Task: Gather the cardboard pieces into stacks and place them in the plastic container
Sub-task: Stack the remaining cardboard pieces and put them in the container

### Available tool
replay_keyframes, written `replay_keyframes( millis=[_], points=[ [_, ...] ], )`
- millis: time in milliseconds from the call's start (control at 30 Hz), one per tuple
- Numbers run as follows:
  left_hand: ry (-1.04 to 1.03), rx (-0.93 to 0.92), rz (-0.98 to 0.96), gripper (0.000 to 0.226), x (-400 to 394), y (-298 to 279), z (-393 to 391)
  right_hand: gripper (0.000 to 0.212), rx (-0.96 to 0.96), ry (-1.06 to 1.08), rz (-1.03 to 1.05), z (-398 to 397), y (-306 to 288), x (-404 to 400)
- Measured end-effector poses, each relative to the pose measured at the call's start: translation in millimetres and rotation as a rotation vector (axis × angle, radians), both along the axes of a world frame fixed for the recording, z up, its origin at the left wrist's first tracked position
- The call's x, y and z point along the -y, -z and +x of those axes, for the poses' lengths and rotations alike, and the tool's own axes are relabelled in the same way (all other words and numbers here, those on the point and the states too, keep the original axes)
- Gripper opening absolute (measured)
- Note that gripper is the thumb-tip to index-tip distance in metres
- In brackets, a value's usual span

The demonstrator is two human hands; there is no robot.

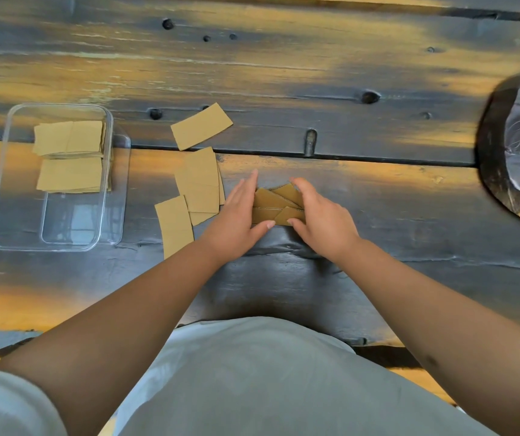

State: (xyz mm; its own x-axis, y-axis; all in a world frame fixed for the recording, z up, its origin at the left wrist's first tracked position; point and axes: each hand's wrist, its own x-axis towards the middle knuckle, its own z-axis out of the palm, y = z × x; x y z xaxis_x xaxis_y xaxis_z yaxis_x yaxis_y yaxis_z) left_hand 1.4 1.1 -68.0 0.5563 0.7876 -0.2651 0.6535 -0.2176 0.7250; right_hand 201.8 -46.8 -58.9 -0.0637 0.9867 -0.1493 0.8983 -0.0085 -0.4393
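A loose bunch of tan cardboard pieces [276, 204] lies on the table's middle, between my two hands. My left hand [239, 212] presses its left side with straight fingers. My right hand [321, 215] curls over its right side, thumb at the front edge. More cardboard pieces [200, 184] lie just left of my left hand, one piece [201, 126] farther back and one [175, 225] nearer to me. The clear plastic container [1, 171] stands at the left. It holds two cardboard stacks [70, 157] in its far half.
The dark wooden table [378, 199] has plank gaps and knots. A round dark object [516, 143] sits at the right edge. My grey clothing fills the bottom of the view.
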Motion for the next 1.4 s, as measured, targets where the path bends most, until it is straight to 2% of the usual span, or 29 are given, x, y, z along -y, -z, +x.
replay_keyframes(
  millis=[67, 133, 200, 267, 367, 467, 567, 667, 767, 833, 933, 967, 1033, 1100, 1200, 1300, 1400],
  points=[
    [0.005, -0.106, 0.061, 0.089, 0.5, 3.6, -1.5, 0.1, 0.034, -0.031, -0.014, -1.6, -2.6, 1.0],
    [-0.016, -0.122, 0.07, 0.085, -1.5, 2.3, -3.4, 0.106, 0.07, -0.083, -0.029, -1.4, -3.5, 1.7],
    [-0.062, -0.006, 0.01, 0.091, -3.7, -3.0, -2.7, 0.097, 0.082, -0.116, -0.034, -0.1, -2.6, 1.0],
    [0.008, 0.025, 0.096, 0.091, -5.6, -7.3, 0.1, 0.083, 0.054, -0.116, -0.018, 0.3, -2.7, 0.7],
    [0.18, -0.155, 0.247, 0.071, -7.6, -11.0, 7.4, 0.069, 0.028, -0.116, 0.01, -1.6, -4.3, 0.7],
    [0.164, -0.225, 0.285, 0.054, -11.8, -13.2, 8.7, 0.062, 0.098, -0.11, 0.05, -2.0, -5.8, -2.3],
    [0.199, -0.341, 0.396, 0.05, -13.8, -14.6, 6.5, 0.06, 0.153, -0.108, 0.067, -0.4, -6.5, -4.9],
    [0.208, -0.403, 0.407, 0.04, -18.1, -19.7, 7.4, 0.06, 0.065, -0.127, 0.036, -0.3, -3.1, -1.3],
    [0.325, -0.333, 0.362, 0.032, -30.3, -24.7, 12.0, 0.057, -0.022, -0.108, 0.032, -3.8, 0.8, 4.8],
    [0.39, -0.29, 0.208, 0.034, -35.7, -28.0, 17.0, 0.056, -0.013, -0.095, 0.068, -6.7, 2.9, 8.4],
    [0.385, -0.197, -0.126, 0.049, -36.4, -30.1, 23.3, 0.059, -0.02, -0.069, 0.093, -10.2, 3.8, 11.0],
    [0.371, -0.169, -0.152, 0.047, -35.3, -28.6, 24.3, 0.06, -0.028, -0.064, 0.09, -10.8, 3.6, 10.7],
    [0.343, -0.134, -0.109, 0.029, -33.0, -25.2, 23.1, 0.067, -0.02, -0.046, 0.067, -8.9, 3.8, 8.9],
    [0.312, -0.063, -0.084, 0.025, -29.5, -22.3, 19.8, 0.074, 0.069, -0.034, 0.029, -3.6, 4.9, 6.7],
    [0.283, 0.016, -0.049, 0.037, -23.9, -21.7, 18.2, 0.051, 0.208, -0.039, -0.055, 3.3, 6.8, 4.3],
    [0.25, 0.123, -0.033, 0.028, -20.7, -20.5, 17.8, 0.034, 0.06, 0.038, -0.194, 2.5, 7.8, 3.5],
    [0.145, 0.181, -0.057, 0.023, -17.4, -20.2, 16.4, 0.046, 0.011, 0.075, -0.241, -2.0, 7.6, 0.0]
  ],
)
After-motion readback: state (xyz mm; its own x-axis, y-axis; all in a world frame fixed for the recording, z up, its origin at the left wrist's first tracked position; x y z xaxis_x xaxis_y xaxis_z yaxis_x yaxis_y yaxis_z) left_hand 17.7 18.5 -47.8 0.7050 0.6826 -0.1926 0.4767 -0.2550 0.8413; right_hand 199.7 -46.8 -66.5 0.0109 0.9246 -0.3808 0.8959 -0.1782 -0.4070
